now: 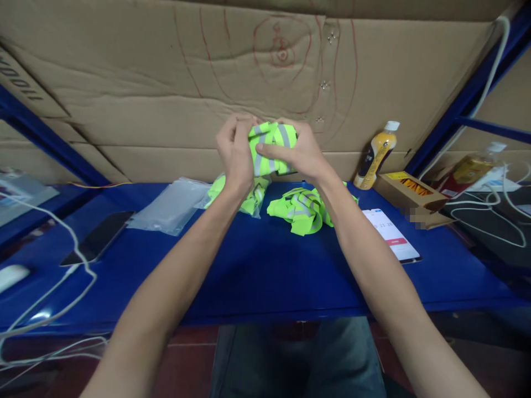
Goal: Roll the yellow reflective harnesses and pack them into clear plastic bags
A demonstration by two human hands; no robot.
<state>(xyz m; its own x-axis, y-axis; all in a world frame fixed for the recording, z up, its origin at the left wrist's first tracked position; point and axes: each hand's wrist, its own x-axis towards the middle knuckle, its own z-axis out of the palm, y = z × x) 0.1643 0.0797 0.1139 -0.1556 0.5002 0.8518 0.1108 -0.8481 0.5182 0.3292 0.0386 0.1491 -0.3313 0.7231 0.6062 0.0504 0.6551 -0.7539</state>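
Note:
Both my hands grip a bundled neon-yellow reflective strap (269, 160) with grey stripes, raised above the back of the table. My left hand (236, 146) is closed on its left side, with the fingertips partly hidden. My right hand (305, 149) wraps the right side, its thumb lying across the front. Below them, a clear bag with more of the yellow material (257, 196) lies on the table, partly behind my left wrist. A loose heap of yellow-and-grey strips (305, 213) sits to the right, partly covered by my right forearm.
Clear plastic bags (172, 207) and a dark phone (102, 235) lie left on the blue table (265, 271). At right are a lit phone (392, 235), a yellow-labelled bottle (376, 157), and an open cardboard box (415, 193). White cables (83, 249) trail along the left; a cardboard wall (145, 83) stands behind.

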